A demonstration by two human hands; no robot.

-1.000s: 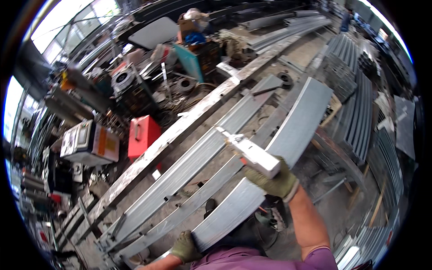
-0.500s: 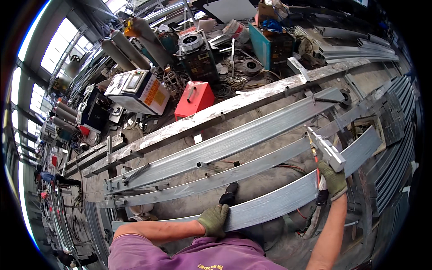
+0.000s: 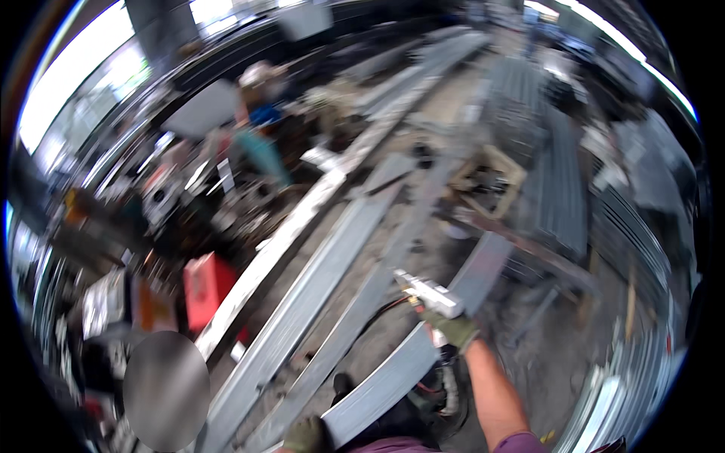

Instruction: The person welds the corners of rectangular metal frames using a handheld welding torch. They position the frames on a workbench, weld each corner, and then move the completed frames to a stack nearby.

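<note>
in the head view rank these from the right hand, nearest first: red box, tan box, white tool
1. White tool: in the right hand.
2. Tan box: ahead, slightly right.
3. Red box: well off to the left.

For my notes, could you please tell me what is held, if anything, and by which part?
The right hand's grip holds a silvery tool near its rear end. The left hand's grip is at the metal strip; any hold is unclear.
</note>
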